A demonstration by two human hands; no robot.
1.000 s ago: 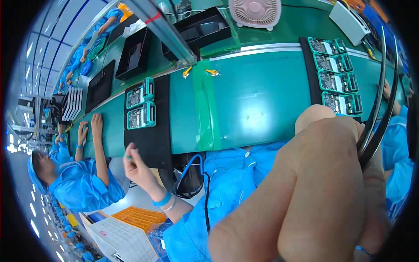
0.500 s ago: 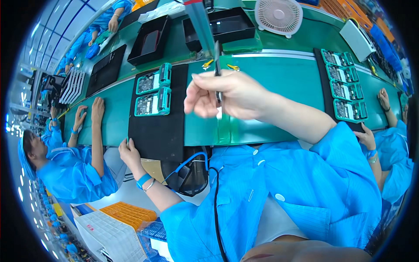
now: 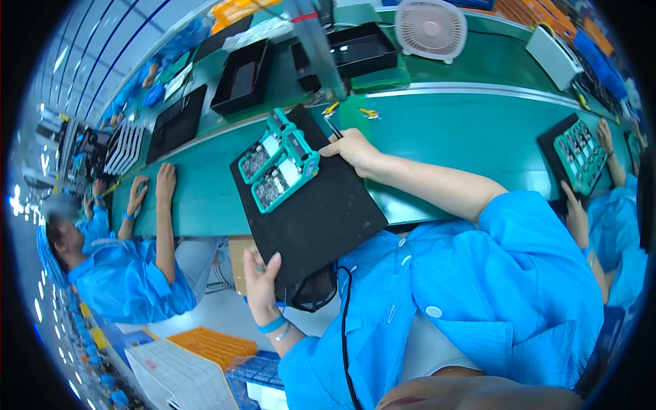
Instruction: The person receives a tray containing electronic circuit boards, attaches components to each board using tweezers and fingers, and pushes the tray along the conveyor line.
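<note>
A black mat point(image 3: 328, 225) lies askew in front of me, carrying two teal-framed circuit-board units point(image 3: 273, 188) on its far left part. My left hand point(image 3: 261, 280) grips the mat's near left corner, thumb toward its edge. At the far right edge, my right hand point(image 3: 357, 154) closes on the mat while also keeping a slim dark pen-like tool point(image 3: 333, 128) between its fingers. The fingers under the mat are hidden.
On the right, a co-worker's hands are at another black mat point(image 3: 550, 143) with several teal-framed units point(image 3: 581, 156). A person's hands point(image 3: 165, 183) rest on the green bench point(image 3: 451, 137) at left. Black trays point(image 3: 242, 78), a metal post point(image 3: 314, 48) and a fan point(image 3: 430, 31) stand beyond.
My right hand has come down from midair to the mat's edge with its tool. The mat has turned and shifted right with its two units. The right-hand mat has moved farther right and turned.
</note>
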